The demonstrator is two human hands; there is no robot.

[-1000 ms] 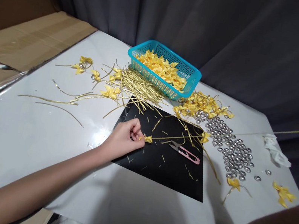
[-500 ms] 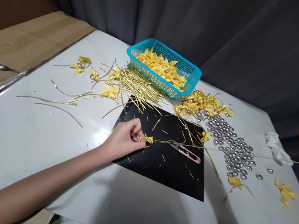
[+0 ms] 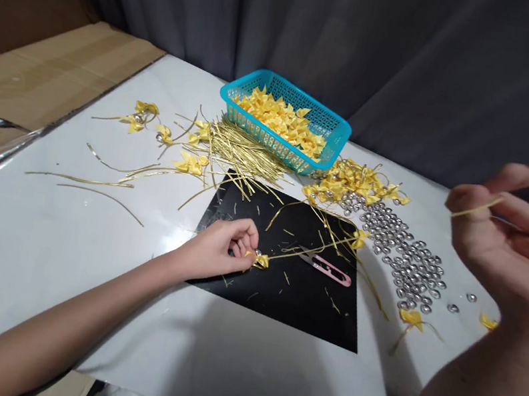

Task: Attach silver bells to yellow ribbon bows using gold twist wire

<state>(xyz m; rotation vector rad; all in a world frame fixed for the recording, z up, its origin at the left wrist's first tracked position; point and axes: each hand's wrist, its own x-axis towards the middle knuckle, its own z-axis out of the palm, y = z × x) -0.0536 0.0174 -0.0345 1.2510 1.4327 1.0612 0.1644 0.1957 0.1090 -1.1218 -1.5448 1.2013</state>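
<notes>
At centre frame, the left hand (image 3: 217, 252) rests on the black mat (image 3: 287, 303), fingertips pinched on a small yellow ribbon bow (image 3: 262, 262) that sits just off its knuckles. A gold wire (image 3: 306, 251) runs from the bow up and to the right. At the right edge of the frame the right hand (image 3: 496, 237) is raised off the table, thumb and forefinger closed on a gold strand (image 3: 476, 207). Whether it is the same wire cannot be traced across the gap.

The grip on the bow is slight, so a hard pull along the wire would likely slip it free or kink the wire. The wire passes just beside the pink thread snips (image 3: 328, 269) and might snag them. The right forearm hangs near the silver beads (image 3: 408, 263) and could sweep some off the table edge.

At upper centre stands the teal basket (image 3: 334, 143) of bows, well apart from both hands.
</notes>
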